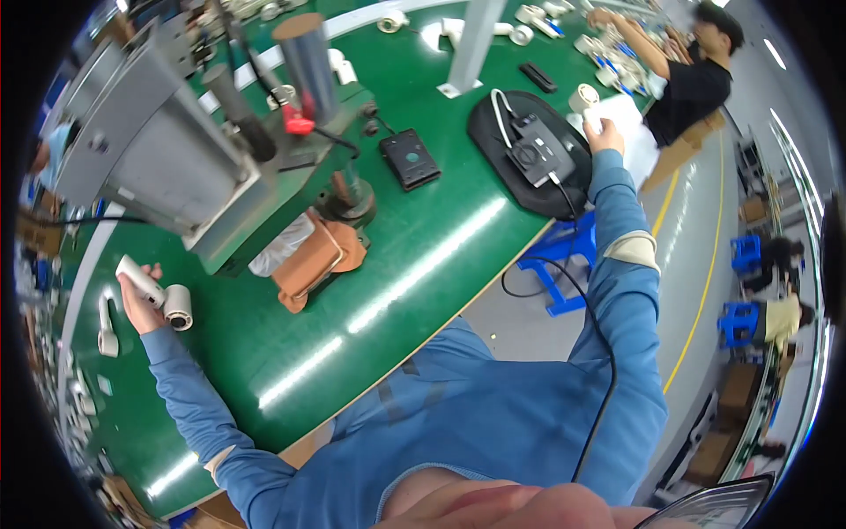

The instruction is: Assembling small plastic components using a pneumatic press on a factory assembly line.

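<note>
On the left side of the green table, my left hand is closed around the handle of a white hair dryer. Its short round barrel points toward me. Far to the right, my right hand is closed on a white piece with a round end, which looks like a second hair dryer. My fingers hide most of that piece. White sheeting lies beside this hand at the table's edge. Another white hair dryer-shaped part rests to the left of my left hand.
A grey press machine with a metal column stands between my arms, an orange-brown cloth at its base. A black box and a black pad bearing a cabled device lie right of it. A person works at the far right.
</note>
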A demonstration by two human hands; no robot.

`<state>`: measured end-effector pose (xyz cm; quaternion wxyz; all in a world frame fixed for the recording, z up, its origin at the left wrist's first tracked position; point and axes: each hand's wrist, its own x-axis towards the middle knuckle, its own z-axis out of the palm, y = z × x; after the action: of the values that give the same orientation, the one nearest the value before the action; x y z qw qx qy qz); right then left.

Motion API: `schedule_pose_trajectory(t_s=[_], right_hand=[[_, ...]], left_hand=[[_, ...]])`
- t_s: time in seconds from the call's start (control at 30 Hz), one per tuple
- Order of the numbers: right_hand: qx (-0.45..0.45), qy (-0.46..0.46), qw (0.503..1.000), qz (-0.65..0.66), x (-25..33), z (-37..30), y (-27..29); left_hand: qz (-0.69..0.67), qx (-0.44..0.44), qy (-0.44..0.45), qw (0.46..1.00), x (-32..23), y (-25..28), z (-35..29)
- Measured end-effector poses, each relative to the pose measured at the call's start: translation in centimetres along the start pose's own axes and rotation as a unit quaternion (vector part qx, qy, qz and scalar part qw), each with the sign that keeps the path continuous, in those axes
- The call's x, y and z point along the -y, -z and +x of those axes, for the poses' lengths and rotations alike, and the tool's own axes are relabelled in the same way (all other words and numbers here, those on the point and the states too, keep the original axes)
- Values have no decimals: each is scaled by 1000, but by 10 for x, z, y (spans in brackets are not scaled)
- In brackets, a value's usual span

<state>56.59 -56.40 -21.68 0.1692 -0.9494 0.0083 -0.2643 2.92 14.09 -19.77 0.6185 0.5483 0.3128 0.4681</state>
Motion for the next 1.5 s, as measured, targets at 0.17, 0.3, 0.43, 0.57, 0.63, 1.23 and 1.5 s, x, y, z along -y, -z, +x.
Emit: schedule_pose_trajectory(t_s=[0.17, 0.3, 0.43, 0.57, 0.63, 1.23, 1.5], right_hand=[[52, -3, 995, -87, -32, 29, -81], [92, 70, 993, 31, -49, -30, -37], [129, 61, 984, 109, -40, -123, 3], [160, 26, 974, 158, -102, -262, 83], [162, -16, 971, 176, -94, -252, 84], [268, 258, 675, 637, 288, -278, 123], [168, 399, 851, 298, 308, -170, -26]], left_hand=[[21, 161, 112, 980, -11, 3, -46], [244, 262, 150, 922, -31, -36, -91], [656, 305, -290, 627, 6, -41, -70], [576, 277, -103, 762, -35, -13, -105], [535, 271, -48, 798, -31, 1, -116], [346, 158, -68, 923, -16, 18, -155], [249, 196, -115, 942, -9, 10, -142]])
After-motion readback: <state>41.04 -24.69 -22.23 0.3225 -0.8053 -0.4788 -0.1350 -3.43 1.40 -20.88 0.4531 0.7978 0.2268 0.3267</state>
